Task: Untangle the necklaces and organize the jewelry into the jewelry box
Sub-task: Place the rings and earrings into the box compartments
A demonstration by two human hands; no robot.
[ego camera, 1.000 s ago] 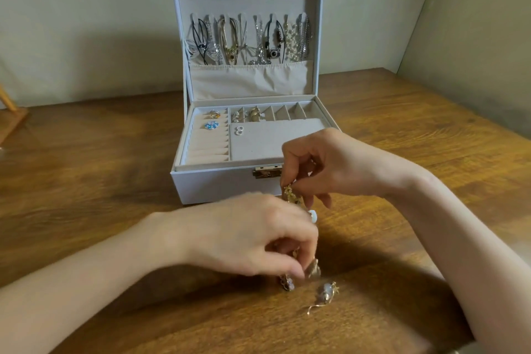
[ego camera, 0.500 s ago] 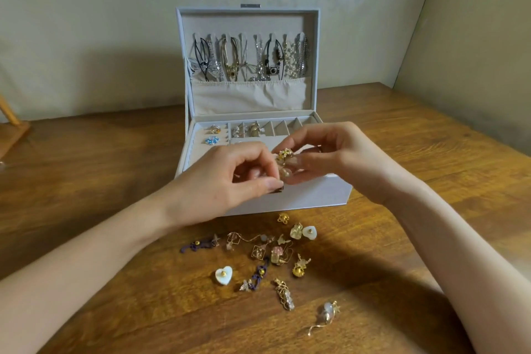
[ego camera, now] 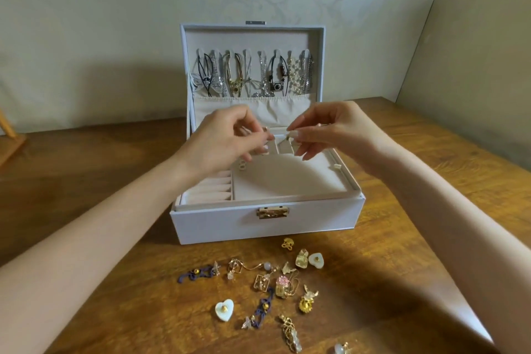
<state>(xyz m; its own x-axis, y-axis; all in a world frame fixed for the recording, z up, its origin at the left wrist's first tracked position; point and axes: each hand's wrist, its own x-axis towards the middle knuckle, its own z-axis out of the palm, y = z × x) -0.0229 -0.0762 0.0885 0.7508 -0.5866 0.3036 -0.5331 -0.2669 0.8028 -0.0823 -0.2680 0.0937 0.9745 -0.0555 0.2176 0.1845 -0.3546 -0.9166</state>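
Observation:
A white jewelry box [ego camera: 267, 227] stands open on the wooden table, with several necklaces [ego camera: 253, 75] hanging inside its lid. Both my hands hover over the small back compartments of its tray. My left hand [ego camera: 227, 138] has its fingers curled, pinching a small piece that is mostly hidden. My right hand [ego camera: 321, 129] pinches a small pale earring [ego camera: 290, 135] between thumb and forefinger. Several loose earrings [ego camera: 281, 284] lie on the table in front of the box, among them a white heart stud [ego camera: 224, 309] and a purple dangling one [ego camera: 198, 272].
The box has a gold clasp [ego camera: 272, 213] on its front wall. A small pair of studs [ego camera: 242, 165] sits in the tray beside the ring rolls. A wooden stand [ego camera: 8, 138] shows at the far left edge. Walls close the table behind and on the right.
Both hands have lifted from the earring pile and moved forward over the box's back compartments, carrying small pieces. The view has tilted, so the box sits lower in view.

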